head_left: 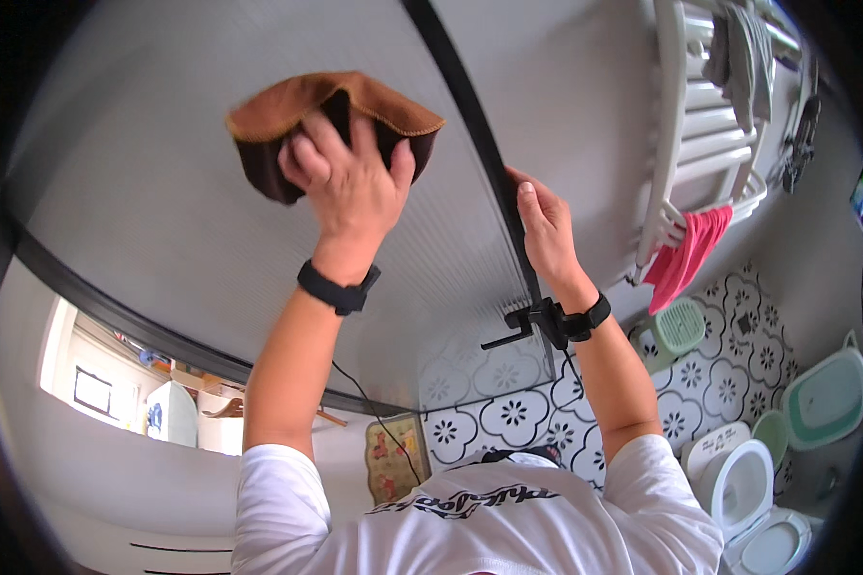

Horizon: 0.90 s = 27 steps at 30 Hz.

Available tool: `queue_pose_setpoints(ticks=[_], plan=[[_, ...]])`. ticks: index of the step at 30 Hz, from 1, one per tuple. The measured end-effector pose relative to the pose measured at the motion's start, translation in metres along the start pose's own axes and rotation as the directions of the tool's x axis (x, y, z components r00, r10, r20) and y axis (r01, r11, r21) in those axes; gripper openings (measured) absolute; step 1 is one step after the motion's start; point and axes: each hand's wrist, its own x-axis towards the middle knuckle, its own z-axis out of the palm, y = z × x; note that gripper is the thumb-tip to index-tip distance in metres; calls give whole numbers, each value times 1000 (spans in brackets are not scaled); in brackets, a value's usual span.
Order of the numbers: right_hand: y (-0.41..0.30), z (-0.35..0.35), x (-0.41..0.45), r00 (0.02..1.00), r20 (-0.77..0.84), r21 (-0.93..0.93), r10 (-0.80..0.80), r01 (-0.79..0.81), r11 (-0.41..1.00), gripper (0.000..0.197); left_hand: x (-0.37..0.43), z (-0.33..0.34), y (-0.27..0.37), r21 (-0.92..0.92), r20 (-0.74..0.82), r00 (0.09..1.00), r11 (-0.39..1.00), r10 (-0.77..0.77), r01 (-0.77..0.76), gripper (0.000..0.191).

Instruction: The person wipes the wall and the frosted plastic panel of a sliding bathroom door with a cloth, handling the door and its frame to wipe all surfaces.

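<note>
My left hand [356, 187] presses a brown cloth [316, 93] with a yellow stitched edge against the ribbed glass panel [431, 251] of a black-framed door. Its fingers are bent into the cloth, whose dark brown side bunches beneath them. The hand is slightly blurred. To the right, my right hand [550, 233] grips the edge of the door's black frame [475, 122], thumb on the near side and other fingers partly hidden. A black lever handle [539, 321] sits on the frame just below, beside my right wrist. Both wrists wear black straps.
A white towel radiator [665, 144] on the right wall carries a grey cloth [744, 72] and a pink cloth [690, 251]. Below are a green plastic stool [679, 323], a folding basin [798, 424] and a toilet [777, 543]. A mat [392, 460] lies near the patterned tile floor [514, 413].
</note>
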Motion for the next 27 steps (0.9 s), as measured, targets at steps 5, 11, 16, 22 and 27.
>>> queue_pose_setpoints(ticks=[5, 11, 16, 22, 27], plan=[[34, -40, -15, 992, 114, 173, 58, -77, 982, 42, -47, -9, -10, -32, -73, 996, 998, 52, -54, 67], [183, -95, -41, 659, 304, -501, 688, -503, 704, 43, -58, -53, -22, -90, -97, 981, 980, 171, -179, 70], [237, -63, -101, 51, 729, -311, 683, -864, 397, 49, -94, -79, -50, -142, -27, 991, 980, 134, -136, 54], [253, -33, -112, -94, 790, -379, 606, -851, 362, 46, -94, -103, -53, -182, 80, 942, 934, 327, -308, 58], [255, -22, -129, -288, 727, -519, 624, -825, 224, 43, -111, -112, -76, -235, 222, 941, 951, 256, -203, 56]])
